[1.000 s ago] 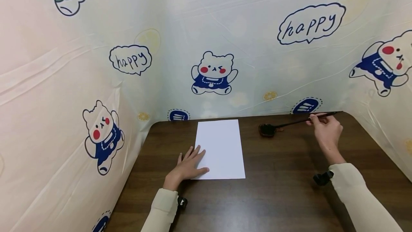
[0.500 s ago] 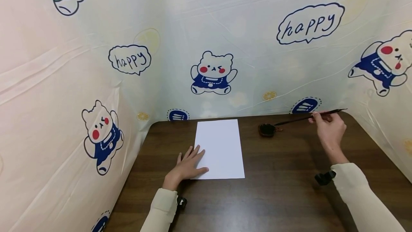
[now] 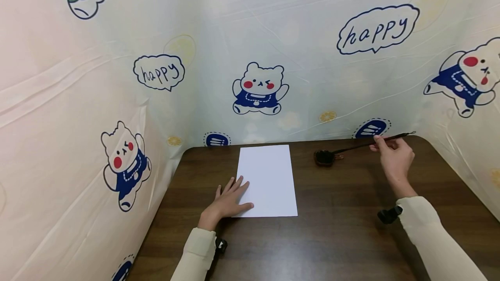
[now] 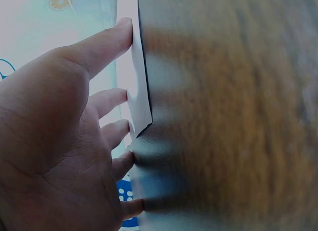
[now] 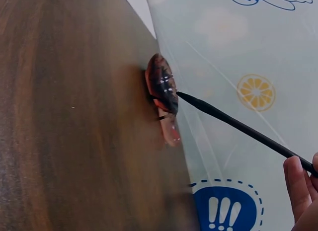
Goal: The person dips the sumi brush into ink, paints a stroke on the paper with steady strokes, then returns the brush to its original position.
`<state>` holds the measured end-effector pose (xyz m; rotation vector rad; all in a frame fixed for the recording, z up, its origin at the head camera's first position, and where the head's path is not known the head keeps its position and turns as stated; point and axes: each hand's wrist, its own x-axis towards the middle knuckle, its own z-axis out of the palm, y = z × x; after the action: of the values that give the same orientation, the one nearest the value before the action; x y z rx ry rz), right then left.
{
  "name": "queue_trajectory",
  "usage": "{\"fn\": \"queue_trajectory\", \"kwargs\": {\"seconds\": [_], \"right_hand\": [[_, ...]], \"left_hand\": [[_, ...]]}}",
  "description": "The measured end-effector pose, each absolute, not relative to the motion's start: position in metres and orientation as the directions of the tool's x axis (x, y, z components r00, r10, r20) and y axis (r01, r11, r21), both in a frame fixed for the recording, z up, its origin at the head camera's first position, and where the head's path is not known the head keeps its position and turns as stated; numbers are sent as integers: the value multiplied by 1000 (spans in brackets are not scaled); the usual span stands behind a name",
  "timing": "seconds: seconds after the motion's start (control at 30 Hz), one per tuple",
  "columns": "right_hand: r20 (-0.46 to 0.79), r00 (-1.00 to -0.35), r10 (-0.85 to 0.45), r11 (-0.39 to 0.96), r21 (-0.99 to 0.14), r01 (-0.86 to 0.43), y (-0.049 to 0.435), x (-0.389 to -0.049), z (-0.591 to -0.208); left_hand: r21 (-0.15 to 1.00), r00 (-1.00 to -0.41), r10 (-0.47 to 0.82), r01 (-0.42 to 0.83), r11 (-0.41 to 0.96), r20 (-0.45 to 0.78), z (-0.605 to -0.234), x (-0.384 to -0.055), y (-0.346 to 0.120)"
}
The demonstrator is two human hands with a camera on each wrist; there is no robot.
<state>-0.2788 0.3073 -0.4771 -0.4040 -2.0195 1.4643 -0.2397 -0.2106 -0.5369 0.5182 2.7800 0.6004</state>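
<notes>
My left hand [image 3: 226, 205] rests with spread fingers on the lower left edge of a white sheet of paper [image 3: 269, 181]. In the left wrist view, the thumb and some fingertips [image 4: 125, 32] press the sheet's edge, while others touch the table. Farther right, my right hand [image 3: 396, 159] pinches a dark writing brush [image 3: 355, 146] by its shaft. The brush slants down leftward to a small reddish-brown ink dish [image 5: 161, 84] with black in it. Its pointed bristles [image 5: 191, 99] are at the dish's rim; whether they touch the ink cannot be told.
A brown wooden table [image 3: 312, 246] carries everything. Pale printed curtain [image 3: 304, 90] surrounds its back and both sides, close behind the dish. A short reddish handle [image 5: 170, 131] sticks out from the dish. Each wrist wears a small black camera [image 3: 389, 215].
My right hand shifted slightly right with the brush, then came back left and a little lower. The left hand and the paper have stayed where they were.
</notes>
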Motion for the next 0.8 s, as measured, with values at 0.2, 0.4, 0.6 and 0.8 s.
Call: {"fn": "queue_trajectory", "kwargs": {"seconds": [0.2,0.4,0.6,0.8], "right_hand": [[259,-764,591,347,-937,-49,310,-275,-486],[235,-756,611,348,-937,-10,314,-272,-488],[225,-758,612,356,-934,10,317,-270,-487],[240,-764,599,378,-926,5,318,-270,-488]], "left_hand": [[422,-909,372,267,866,-189,-544,-244,-211],[433,-906,378,268,860,-190,-544,-244,-210],[423,-906,378,273,864,-189,-544,-244,-212],[416,-907,374,269,869,-194,-543,-244,-212]]}}
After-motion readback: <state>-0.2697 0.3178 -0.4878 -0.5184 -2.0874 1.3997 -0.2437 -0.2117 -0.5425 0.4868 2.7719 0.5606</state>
